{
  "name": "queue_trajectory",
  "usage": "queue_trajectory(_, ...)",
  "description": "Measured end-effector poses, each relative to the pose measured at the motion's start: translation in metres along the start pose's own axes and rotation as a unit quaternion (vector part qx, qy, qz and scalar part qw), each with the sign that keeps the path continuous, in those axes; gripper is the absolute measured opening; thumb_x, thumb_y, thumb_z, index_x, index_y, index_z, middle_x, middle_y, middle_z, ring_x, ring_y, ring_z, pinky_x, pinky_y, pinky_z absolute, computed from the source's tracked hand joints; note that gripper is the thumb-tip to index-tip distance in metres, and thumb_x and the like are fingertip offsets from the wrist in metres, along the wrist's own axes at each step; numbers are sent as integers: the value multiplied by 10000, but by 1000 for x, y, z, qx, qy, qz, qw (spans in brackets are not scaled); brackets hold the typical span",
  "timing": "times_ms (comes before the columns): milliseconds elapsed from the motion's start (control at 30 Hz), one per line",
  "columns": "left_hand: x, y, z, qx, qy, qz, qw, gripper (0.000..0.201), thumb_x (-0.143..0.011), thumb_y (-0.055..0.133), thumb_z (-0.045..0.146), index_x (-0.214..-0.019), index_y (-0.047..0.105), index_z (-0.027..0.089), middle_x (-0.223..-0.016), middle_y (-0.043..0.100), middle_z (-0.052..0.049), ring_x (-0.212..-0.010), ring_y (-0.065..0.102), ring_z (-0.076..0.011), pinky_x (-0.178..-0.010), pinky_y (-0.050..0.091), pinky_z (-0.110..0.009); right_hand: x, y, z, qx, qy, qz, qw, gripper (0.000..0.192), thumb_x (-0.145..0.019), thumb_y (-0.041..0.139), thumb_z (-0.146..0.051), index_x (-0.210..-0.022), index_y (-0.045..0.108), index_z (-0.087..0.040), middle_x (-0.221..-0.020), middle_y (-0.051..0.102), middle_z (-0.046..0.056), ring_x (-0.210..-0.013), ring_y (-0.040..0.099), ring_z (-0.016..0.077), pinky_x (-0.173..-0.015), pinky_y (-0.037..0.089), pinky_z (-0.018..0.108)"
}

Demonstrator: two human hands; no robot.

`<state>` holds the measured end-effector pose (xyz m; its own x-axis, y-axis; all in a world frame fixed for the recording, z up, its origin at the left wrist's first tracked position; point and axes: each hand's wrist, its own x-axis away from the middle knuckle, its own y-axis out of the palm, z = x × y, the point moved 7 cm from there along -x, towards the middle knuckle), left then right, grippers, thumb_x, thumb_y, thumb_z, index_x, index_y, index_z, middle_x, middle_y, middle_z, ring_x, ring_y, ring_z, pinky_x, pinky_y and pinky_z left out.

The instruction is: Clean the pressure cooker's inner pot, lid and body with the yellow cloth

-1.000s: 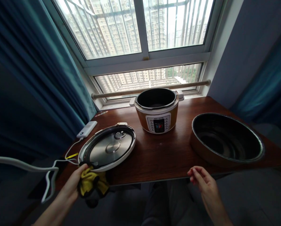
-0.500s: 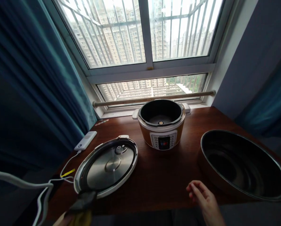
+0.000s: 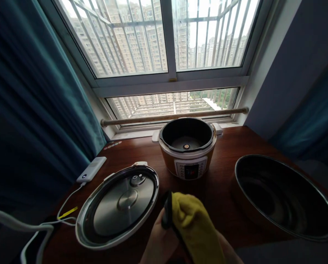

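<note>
A yellow cloth with a dark side or edging is bunched up at the front middle of the table. My left hand is closed on its dark edge. My right hand is against the cloth from the right, its fingers hidden behind the fabric. Behind the cloth stands an electric pressure cooker with no lid on and no inner pot in it; a small round piece shows at the bottom of its dark well. To the left, the cooker's lid lies with its metal inner side up.
A large dark inner pot stands at the right. A white power bank with a cable and yellow tag lies at the left. Further left hangs a thick white cord. A window and rail border the back; blue curtains hang at left.
My left hand has brought the cloth from the lower left to the middle. My right hand has moved left to meet it. The view has shifted slightly.
</note>
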<state>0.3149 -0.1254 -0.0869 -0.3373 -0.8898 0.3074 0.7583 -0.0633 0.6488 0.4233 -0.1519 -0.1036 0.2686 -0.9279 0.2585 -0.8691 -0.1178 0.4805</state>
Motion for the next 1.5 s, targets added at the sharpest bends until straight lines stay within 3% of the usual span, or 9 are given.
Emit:
queue_trajectory(200, -22, 80, 28, 142, 22, -185, 972, 337, -811, 484, 389, -1034, 625, 179, -1108, 616, -75, -1143, 467, -264, -1023, 263, -437, 9, -33, -50, -239, 16, 51, 969, 202, -680, 667, -332, -837, 669, -204, -660, 664, 5, -565, 611, 125, -579, 476, 231)
queue_trajectory(400, -28, 73, 30, 216, 8, -166, 962, 363, -888, 316, 378, -1056, 606, 239, -1133, 610, -28, -1110, 507, -208, -988, 322, -420, 27, -61, -114, -167, -45, 180, 968, 275, -665, 695, -241, -930, 648, -184, -840, 697, 59, -702, 656, 196, -649, 514, 300)
queue_trajectory(600, -34, 62, 33, -46, 127, -81, 988, 293, -846, 425, 319, -1090, 538, 204, -1091, 612, -86, -984, 581, -248, -894, 395, -497, 27, -85, -204, -48, -101, 244, 963, 266, -678, 670, -283, -912, 647, -160, -763, 692, 77, -616, 650, 213, -554, 529, 322)
queue_trajectory(667, -33, 60, 51, -244, 270, -8, 932, 304, -828, 465, 292, -1104, 523, 178, -1130, 585, -107, -1047, 545, -244, -941, 366, -470, 24, -86, -257, 10, -228, 276, 934, 253, -697, 645, -306, -903, 648, -158, -743, 684, 64, -603, 640, 193, -536, 518, 300)
queue_trajectory(767, -31, 75, 77, -488, 477, 104, 723, 349, -822, 467, 243, -1159, 489, 154, -1255, 495, -121, -1225, 378, -239, -1029, 257, -456, 11, -64, -316, 197, -423, 290, 835, 275, -706, 630, -336, -919, 651, -164, -775, 673, 37, -652, 624, 160, -563, 495, 258)
queue_trajectory(900, -60, 96, 90, -626, 547, 184, 524, 440, -848, 407, 224, -1272, 378, 108, -1332, 409, -155, -1314, 206, -250, -1052, 149, -505, -64, -9, -279, 555, -374, 94, 737, 309, -809, 475, -368, -771, 674, -135, -675, 654, 31, -616, 588, 149, -567, 453, 245)
queue_trajectory(1133, -96, 94, 94, -680, 542, 210, 447, 360, -855, 402, 233, -1187, 488, 126, -1207, 538, -122, -1274, 301, -252, -1053, 153, -468, -102, 11, -205, 786, -400, -3, 472, 352, -904, 295, -286, -961, 603, -125, -929, 641, 109, -909, 553, 189, -849, 366, 318)
queue_trajectory(1333, -97, 90, 93, -680, 550, 213, 436, 358, -850, 410, 251, -1170, 502, 119, -1180, 548, -129, -1245, 341, -265, -1048, 152, -471, -129, -24, -243, 862, -296, 1, 411, 374, -878, 304, -274, -768, 635, -139, -834, 660, 94, -807, 578, 175, -728, 352, 270)
queue_trajectory(1500, -100, 90, 90, -671, 562, 226, 427, 354, -847, 400, 247, -1147, 514, 100, -1160, 554, -138, -1230, 353, -275, -1040, 160, -478, -126, -14, -234, 848, -284, 94, 437, 407, -878, 279, -283, -685, 616, -161, -779, 663, 71, -738, 577, 167, -630, 309, 262)
